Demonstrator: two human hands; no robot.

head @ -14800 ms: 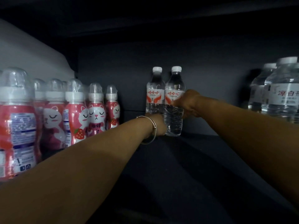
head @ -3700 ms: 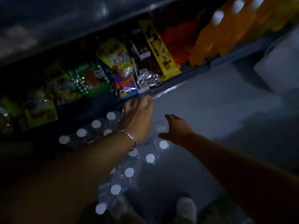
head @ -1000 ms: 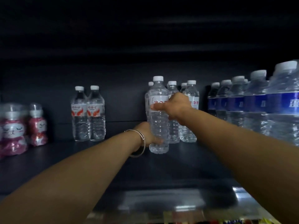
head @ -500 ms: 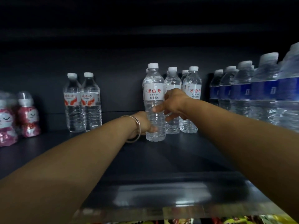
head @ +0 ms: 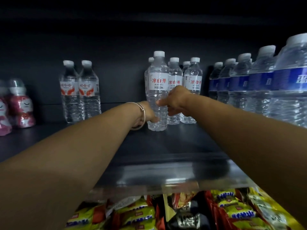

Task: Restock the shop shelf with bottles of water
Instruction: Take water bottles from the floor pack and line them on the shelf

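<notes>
Both hands hold one bottle (head: 157, 90) upright on the shelf (head: 166, 141): left hand (head: 150, 113) curls round its base, right hand (head: 176, 100) pinches its middle. Two orange-labelled bottles (head: 79, 92) stand left of it.

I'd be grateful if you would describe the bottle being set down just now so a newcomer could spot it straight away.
On the dark shelf, find the middle cluster of clear water bottles with white labels in red characters. The front bottle stands nearest the shelf edge, ahead and left of its mates. Only it has the left hand and right hand on it.
</notes>
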